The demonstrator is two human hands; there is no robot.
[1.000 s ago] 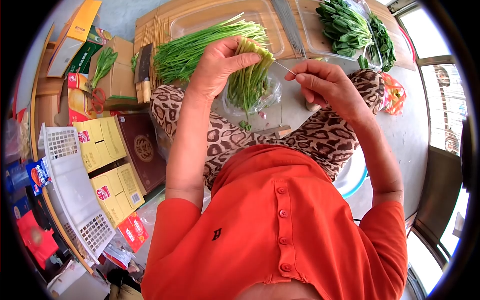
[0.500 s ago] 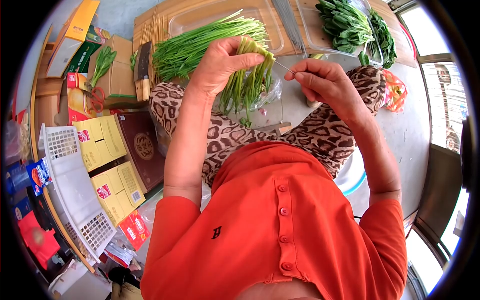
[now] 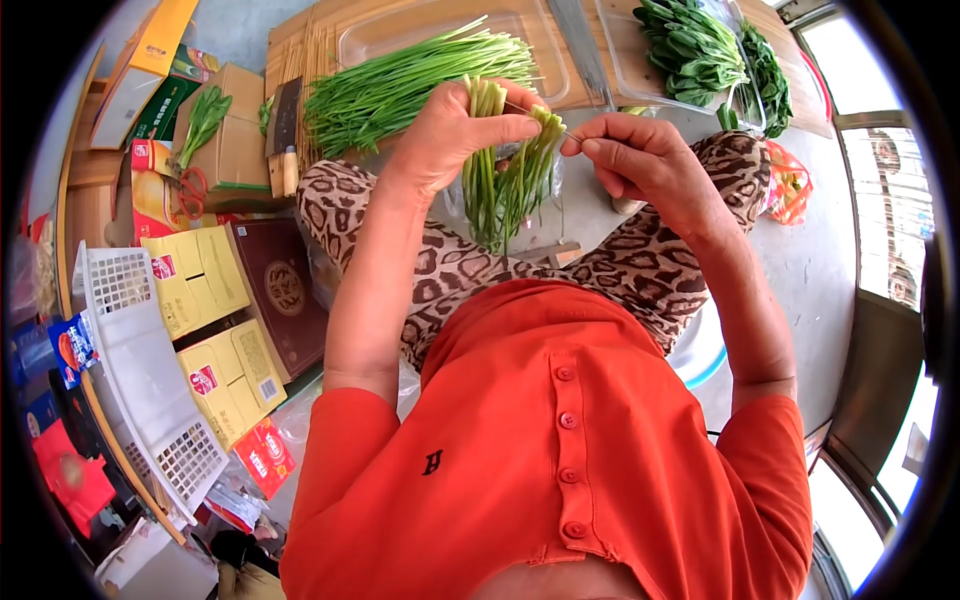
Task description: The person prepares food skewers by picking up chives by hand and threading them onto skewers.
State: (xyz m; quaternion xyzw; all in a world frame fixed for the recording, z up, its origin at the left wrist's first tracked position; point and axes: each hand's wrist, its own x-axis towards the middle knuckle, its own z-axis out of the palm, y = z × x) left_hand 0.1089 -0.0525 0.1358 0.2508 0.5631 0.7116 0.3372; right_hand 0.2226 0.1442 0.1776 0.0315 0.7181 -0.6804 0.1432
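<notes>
Left hand grips a bunch of stalks near its top, at the upper middle of the frame, while the right hand, just beside it, pinches one end of a thin skewer. Part of the skewer shows in a gap between two clumps, so it seems to run through them. Held this high, the stalks hang loose towards the knees, probably to keep their trailing ends out of the fingers' way; the pinch at the skewer's end likely steadies the thin shaft. Long greens lie on the surface at the upper left of centre, with a knife near their left side, and leafy greens sit at the upper right, all seemingly set within arm's reach. Both forearms rise from the lower part of the frame and lean inward, elbows spread wide, so the fingertips come close together without touching. Left thumb points right across the stalks; right thumb and forefinger meet on the skewer, the other fingers curled beneath.
</notes>
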